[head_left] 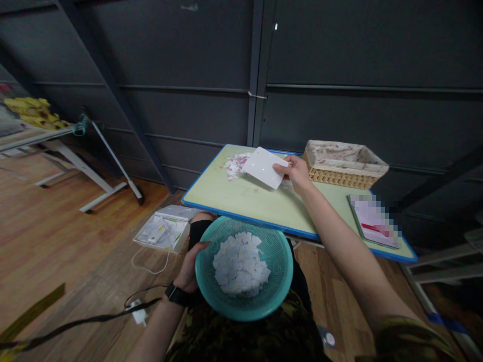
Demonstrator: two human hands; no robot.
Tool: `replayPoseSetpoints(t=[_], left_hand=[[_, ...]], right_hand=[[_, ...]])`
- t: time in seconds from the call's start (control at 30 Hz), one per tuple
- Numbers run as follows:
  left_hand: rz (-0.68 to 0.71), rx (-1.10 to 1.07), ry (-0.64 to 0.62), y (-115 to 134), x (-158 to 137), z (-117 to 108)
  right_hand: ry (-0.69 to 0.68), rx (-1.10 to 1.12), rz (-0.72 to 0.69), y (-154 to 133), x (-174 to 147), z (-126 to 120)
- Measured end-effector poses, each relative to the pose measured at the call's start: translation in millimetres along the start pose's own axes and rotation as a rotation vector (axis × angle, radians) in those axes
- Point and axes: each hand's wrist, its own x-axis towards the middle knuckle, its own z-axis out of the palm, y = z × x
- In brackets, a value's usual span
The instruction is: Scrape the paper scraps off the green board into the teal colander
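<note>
Two hands are at work. Nearest, at the lower centre of the frame, the left hand [190, 266] grips the left rim of a teal colander [282, 271], thumb over the edge; its other fingers are mostly hidden. The colander looks like light, slightly springy plastic, easily steadied by that rim. Pale scraps [241, 264] lie heaped inside; they seem to be paper, nearly weightless and apt to scatter, so a loose scoop or pinch would suit them.

Mid-frame, above a table [211, 188], the right hand [297, 173] pinches the right edge of a white card [264, 168], thumb on top, the card tilted. It shines and looks flat, so I judge it light, stiff and rather slippery, best held by an edge or corner. By its left corner lies a pile [237, 163] of white and pinkish bits, likely just as flimsy; whether they touch, I cannot tell. A wicker basket [341, 177] stands in the right half, near the right hand.
</note>
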Motion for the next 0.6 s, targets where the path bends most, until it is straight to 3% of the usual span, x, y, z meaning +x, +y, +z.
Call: replayPoseSetpoints(t=[0.33,0.6], left_hand=[[-0.001,-0.026,0.008,-1,3,-3],[-0.010,-0.014,-0.019,-2,5,-4]], right_hand=[[0.075,-0.037,-0.035,4,17,-27],[-0.058,-0.127,-0.076,5,2,-2]])
